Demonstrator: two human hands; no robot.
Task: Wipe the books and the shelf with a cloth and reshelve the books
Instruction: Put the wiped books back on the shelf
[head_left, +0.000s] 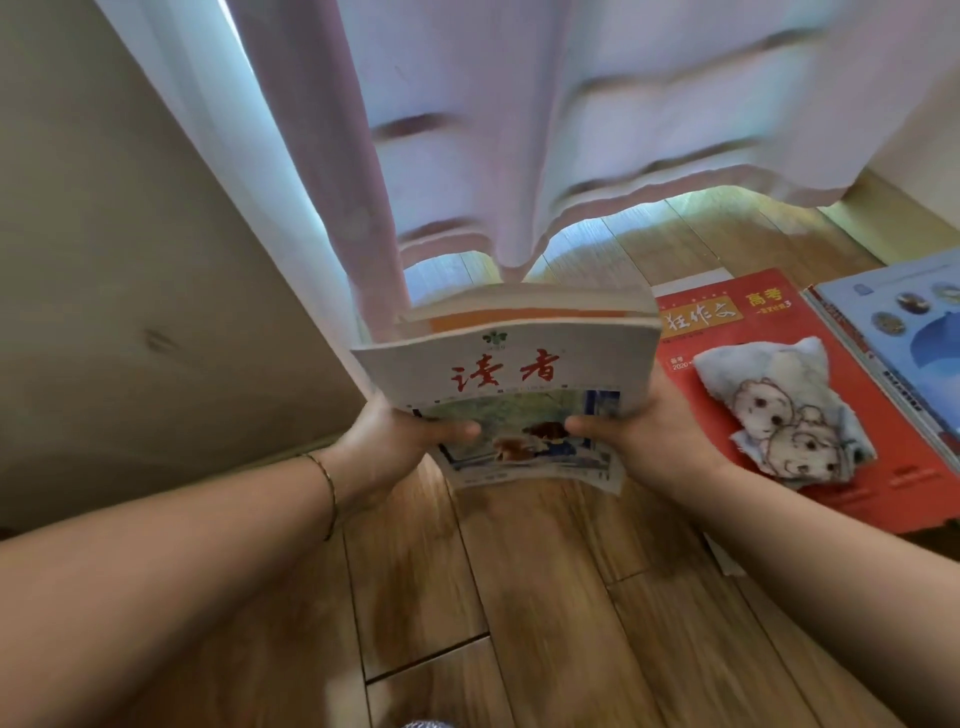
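Observation:
I hold a stack of magazines (511, 364) above the wooden floor, the top one white with red characters and a painted picture. My left hand (395, 441) grips its left lower edge, thumb on the cover. My right hand (649, 436) grips the right lower edge, thumb likewise on top. A crumpled cloth (779, 410) printed with cartoon bears lies to the right on a red book (727, 322). Beside that sits a blue book (914, 332) on a pile at the right edge.
A pale curtain (519, 130) hangs just behind the stack, its hem near the floor. A beige panel (130, 260) stands at the left. Wooden floorboards (519, 597) stretch below my arms.

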